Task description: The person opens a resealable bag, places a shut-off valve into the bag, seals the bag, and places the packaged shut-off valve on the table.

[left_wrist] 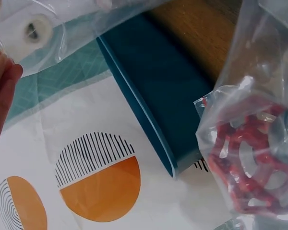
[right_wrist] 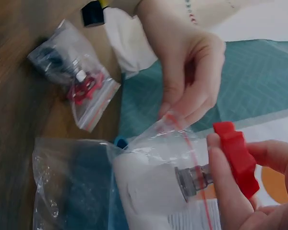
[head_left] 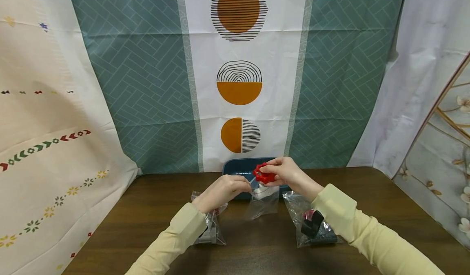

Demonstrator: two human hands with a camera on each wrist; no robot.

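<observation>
My right hand point(head_left: 288, 173) grips the red handwheel point(right_wrist: 237, 158) of a valve, its fingers and thumb on the wheel's rim. From the wheel a metal stem point(right_wrist: 192, 181) runs into the mouth of a clear zip bag point(head_left: 265, 209). Inside that bag lies the valve's white body point(right_wrist: 146, 189). At the bag's opening, my left hand point(head_left: 229, 189) pinches the edge beside the red zip line. Both hands are raised in front of a dark blue tray point(left_wrist: 158, 86), with the bag hanging between them.
On the brown table point(head_left: 253, 250), a bagged valve with a red handwheel point(left_wrist: 247, 158) lies under my left forearm. Another clear bag point(head_left: 312, 226) with black, grey and red parts sits by my right forearm. A patterned cloth point(head_left: 242, 63) hangs behind the tray.
</observation>
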